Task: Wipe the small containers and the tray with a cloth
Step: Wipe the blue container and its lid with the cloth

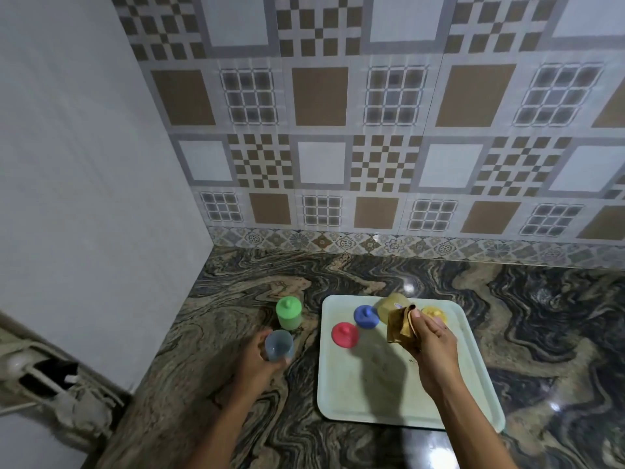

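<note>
On the swirled stone counter beside the pale green plastic tray [473, 377], the left hand [260, 360] grips a clear lidless container [279, 345] while the right hand [429, 343] pinches a folded tan cloth [400, 328], which should probably press firmly around each container's wall.

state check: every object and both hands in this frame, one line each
green container: upright, lid on, on counter, off the tray
blue-tinted container: no lid, held in left hand
left hand: gripping the blue-tinted container
cloth: bunched, held in right hand
right hand: gripping the cloth above the tray
blue lid: on tray
red lid: on tray
yellow lid: on tray, partly hidden
yellowish container: on tray, partly hidden
tray: flat on counter
</note>
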